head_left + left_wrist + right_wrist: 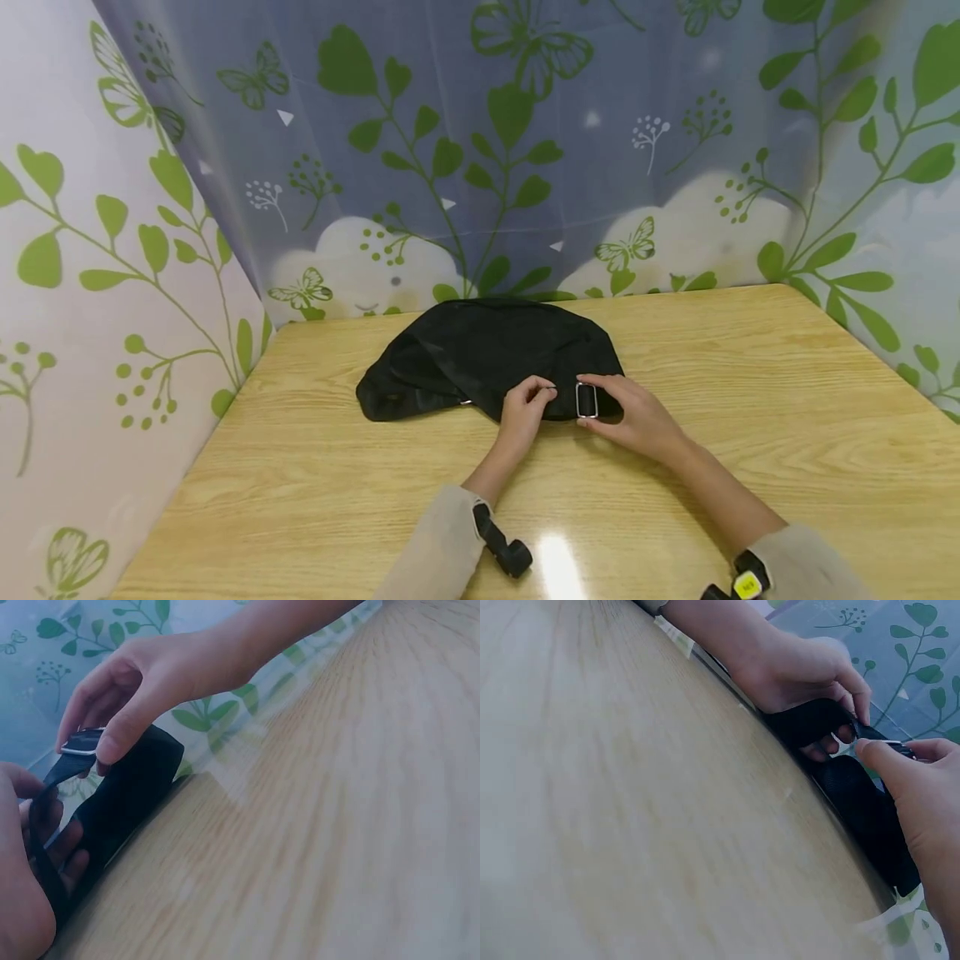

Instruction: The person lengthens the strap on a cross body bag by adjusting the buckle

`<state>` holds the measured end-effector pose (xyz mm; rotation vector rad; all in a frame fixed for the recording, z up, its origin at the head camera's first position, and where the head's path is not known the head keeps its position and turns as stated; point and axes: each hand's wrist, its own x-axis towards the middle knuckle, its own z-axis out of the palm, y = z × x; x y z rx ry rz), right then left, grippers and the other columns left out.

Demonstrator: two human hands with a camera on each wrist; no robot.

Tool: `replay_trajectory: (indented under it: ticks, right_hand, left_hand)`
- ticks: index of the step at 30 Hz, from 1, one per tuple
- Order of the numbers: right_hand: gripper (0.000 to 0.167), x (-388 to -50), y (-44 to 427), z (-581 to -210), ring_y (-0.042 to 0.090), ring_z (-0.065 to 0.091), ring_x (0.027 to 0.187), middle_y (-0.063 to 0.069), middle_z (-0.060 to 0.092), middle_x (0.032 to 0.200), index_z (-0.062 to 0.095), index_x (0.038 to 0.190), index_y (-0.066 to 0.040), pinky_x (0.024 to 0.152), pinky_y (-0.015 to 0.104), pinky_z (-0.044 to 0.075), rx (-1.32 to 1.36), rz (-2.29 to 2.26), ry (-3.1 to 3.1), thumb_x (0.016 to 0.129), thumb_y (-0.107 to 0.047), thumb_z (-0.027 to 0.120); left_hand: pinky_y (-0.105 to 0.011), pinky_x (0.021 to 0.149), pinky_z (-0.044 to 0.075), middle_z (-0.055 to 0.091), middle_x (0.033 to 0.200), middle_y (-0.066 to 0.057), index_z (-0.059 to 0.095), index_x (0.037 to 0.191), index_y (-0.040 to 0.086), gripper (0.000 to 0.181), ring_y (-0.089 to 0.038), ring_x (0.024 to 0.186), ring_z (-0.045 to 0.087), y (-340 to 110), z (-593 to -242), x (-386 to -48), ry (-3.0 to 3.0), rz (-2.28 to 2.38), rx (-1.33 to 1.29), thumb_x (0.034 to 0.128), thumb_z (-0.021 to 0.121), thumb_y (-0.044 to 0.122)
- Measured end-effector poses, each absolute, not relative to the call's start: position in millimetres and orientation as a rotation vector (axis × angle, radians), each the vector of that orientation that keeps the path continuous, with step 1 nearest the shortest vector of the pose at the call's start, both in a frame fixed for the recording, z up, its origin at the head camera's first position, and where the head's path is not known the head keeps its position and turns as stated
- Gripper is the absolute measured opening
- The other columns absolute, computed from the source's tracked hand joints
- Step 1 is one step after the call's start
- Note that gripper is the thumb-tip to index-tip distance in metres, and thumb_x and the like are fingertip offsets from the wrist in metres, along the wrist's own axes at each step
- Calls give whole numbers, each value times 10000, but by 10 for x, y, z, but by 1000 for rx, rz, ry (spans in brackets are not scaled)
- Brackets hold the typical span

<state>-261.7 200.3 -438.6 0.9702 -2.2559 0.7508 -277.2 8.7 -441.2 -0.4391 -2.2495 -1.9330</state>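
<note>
A black fabric bag [495,342] with a wide strap lies on the wooden table, toward its back edge. At the bag's right end my right hand [637,417] pinches a silver rectangular strap buckle [587,400] between thumb and fingers. Just left of it, my left hand [525,412] pinches the black strap [46,825] with thumb and fingertips. Between the two hands the strap makes a raised loop, seen in the right wrist view, where the buckle is partly covered by the right thumb. A second small metal piece [467,402] shows lower on the bag.
The light wooden tabletop [300,500] reaches around the bag on all sides. Behind it hangs a blue-grey cloth [420,167] printed with leaves and butterflies, and pale printed cloth [82,275] closes the left side. Both wrists wear black camera straps [498,542].
</note>
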Motion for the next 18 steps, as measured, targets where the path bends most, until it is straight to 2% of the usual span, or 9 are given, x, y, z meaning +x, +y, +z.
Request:
replay_trajectory:
  ticks: [3,7,12,18]
  right_hand:
    - [527,-2643,2012,-4415,196,560,1002,39,588,1147,572,1208,-54,845,292,433,997,764,-2201,790,-339,721]
    - [510,-2662,2020,-4411,195,568,984,43,598,1131,583,1196,-51,864,214,401,1029,785,-2151,815,-376,684]
    - [508,-2660,2025,-4392,194,576,958,57,611,1102,594,1178,-43,838,238,423,1079,768,-2142,812,-382,688]
    - [508,-2613,2040,-4396,180,575,941,60,615,1082,600,1164,-37,816,254,433,1070,761,-2180,768,-323,741]
  left_hand:
    - [-216,626,410,609,785,8,662,847,16,97,-64,705,505,73,-4418,-2775,-2262,-1849,-456,861,597,86]
    - [-248,678,432,624,842,-43,657,902,-22,112,-109,768,533,60,-4405,-2774,-2260,-1843,-545,879,607,75]
    - [-298,770,440,634,916,-71,661,954,-7,134,-166,869,550,49,-4408,-2775,-2324,-1758,-689,885,614,98]
    - [-302,797,420,637,949,-4,680,989,94,145,-144,884,523,55,-4439,-2753,-2404,-1521,-775,899,609,183]
